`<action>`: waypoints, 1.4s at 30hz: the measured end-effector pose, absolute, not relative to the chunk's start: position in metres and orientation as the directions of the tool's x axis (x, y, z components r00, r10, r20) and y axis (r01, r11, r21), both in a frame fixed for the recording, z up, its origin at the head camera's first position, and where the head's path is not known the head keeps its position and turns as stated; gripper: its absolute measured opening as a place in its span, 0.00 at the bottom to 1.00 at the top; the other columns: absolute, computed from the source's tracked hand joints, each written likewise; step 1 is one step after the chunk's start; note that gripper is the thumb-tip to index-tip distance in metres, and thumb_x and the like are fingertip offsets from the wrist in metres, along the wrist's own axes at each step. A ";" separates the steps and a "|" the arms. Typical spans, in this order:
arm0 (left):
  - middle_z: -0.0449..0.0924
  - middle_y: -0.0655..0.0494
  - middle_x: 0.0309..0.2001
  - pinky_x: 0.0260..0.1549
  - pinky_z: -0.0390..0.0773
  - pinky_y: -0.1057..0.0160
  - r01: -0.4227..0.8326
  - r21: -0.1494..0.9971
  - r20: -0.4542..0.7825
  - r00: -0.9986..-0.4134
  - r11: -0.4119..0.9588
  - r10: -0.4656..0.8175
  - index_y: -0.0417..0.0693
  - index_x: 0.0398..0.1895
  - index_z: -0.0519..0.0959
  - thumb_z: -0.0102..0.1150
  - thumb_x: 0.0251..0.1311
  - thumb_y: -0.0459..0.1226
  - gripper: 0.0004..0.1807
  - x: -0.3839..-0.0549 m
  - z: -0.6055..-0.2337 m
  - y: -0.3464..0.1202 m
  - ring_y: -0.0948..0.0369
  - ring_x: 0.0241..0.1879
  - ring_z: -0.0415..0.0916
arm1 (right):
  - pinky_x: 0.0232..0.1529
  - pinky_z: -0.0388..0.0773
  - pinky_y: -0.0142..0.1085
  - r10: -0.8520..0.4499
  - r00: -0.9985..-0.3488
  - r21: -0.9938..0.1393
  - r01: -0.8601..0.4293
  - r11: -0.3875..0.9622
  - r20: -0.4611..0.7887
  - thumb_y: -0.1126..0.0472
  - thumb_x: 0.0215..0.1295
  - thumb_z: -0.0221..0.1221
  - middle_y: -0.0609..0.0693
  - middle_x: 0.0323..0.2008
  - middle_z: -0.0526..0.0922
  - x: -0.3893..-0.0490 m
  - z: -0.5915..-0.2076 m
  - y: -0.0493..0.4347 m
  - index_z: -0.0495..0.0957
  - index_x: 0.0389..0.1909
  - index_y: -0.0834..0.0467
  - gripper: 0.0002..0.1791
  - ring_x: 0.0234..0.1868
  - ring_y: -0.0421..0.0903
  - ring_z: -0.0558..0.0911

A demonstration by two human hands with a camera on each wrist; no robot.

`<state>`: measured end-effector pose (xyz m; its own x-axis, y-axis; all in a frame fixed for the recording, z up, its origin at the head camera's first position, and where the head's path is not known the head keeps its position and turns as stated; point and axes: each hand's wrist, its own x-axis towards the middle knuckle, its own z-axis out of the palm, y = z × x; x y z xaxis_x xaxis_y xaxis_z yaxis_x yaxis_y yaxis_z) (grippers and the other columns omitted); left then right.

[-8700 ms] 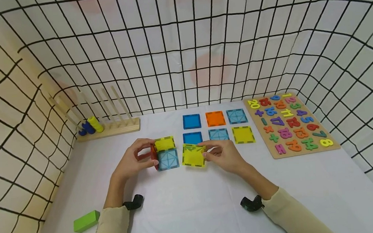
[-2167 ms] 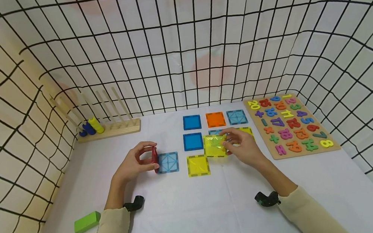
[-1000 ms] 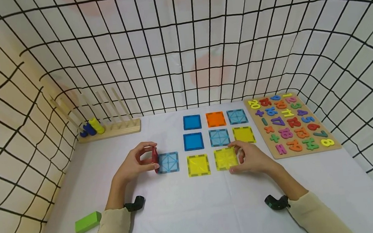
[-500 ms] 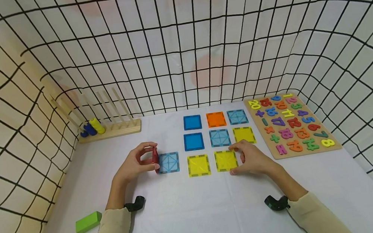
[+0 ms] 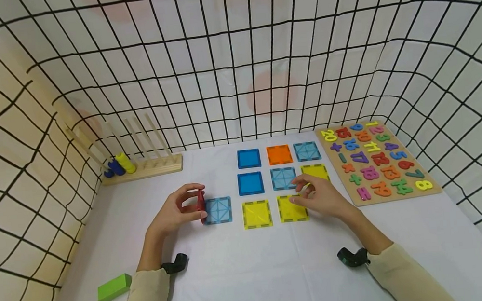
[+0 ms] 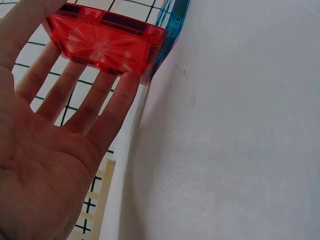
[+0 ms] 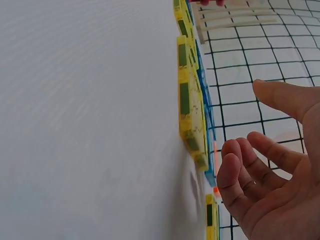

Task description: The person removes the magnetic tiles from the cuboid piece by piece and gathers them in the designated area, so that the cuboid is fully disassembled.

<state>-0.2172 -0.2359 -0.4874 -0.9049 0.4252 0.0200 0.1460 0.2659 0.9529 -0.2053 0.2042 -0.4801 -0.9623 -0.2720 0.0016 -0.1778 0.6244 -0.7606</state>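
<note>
Your left hand pinches the upright red tile, its lower edge hidden by your fingers. Your right hand hovers released, covering part of a yellow tile

Glossy translucent plastic red tile, glossy yellow tile beside it, matt white cloth table, painted wooden number board

Looks like staged recording booth, not home: white table boxed in by grid-print cloth walls, kids' toys laid out — tiles, number puzzle, peg rack.
</note>
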 end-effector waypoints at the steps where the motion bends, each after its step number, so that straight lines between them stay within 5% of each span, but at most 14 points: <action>1: 0.68 0.45 0.73 0.68 0.72 0.40 0.153 0.952 0.027 -0.905 0.266 0.424 0.49 0.72 0.69 0.77 0.55 0.36 0.41 -0.218 -0.488 -0.236 0.44 0.72 0.67 | 0.41 0.80 0.33 -0.279 -0.960 -0.765 -0.188 0.616 0.012 0.47 0.63 0.71 0.53 0.47 0.83 -0.206 -0.480 0.202 0.78 0.59 0.55 0.28 0.41 0.47 0.80; 23: 0.68 0.45 0.73 0.66 0.73 0.40 0.165 0.949 0.049 -0.919 0.268 0.392 0.50 0.72 0.70 0.78 0.54 0.36 0.41 -0.221 -0.488 -0.234 0.46 0.71 0.66 | 0.46 0.82 0.38 -0.446 -0.893 -0.752 -0.328 0.572 0.050 0.42 0.61 0.71 0.55 0.58 0.80 -0.226 -0.465 0.116 0.74 0.68 0.55 0.38 0.52 0.52 0.79; 35: 0.67 0.44 0.73 0.66 0.74 0.41 0.190 0.947 0.069 -0.908 0.260 0.414 0.49 0.72 0.69 0.76 0.56 0.36 0.40 -0.224 -0.490 -0.235 0.46 0.72 0.66 | 0.48 0.80 0.39 -0.504 -0.864 -0.700 -0.370 0.611 0.017 0.42 0.60 0.72 0.51 0.62 0.79 -0.231 -0.470 0.077 0.71 0.72 0.51 0.41 0.52 0.47 0.76; 42: 0.68 0.51 0.73 0.66 0.73 0.40 0.180 0.944 0.056 -0.912 0.275 0.406 0.51 0.72 0.69 0.77 0.55 0.36 0.40 -0.222 -0.491 -0.235 0.46 0.72 0.65 | 0.51 0.78 0.42 -0.521 -0.853 -0.696 -0.380 0.610 0.009 0.41 0.59 0.72 0.51 0.64 0.77 -0.232 -0.474 0.067 0.71 0.72 0.51 0.42 0.54 0.48 0.74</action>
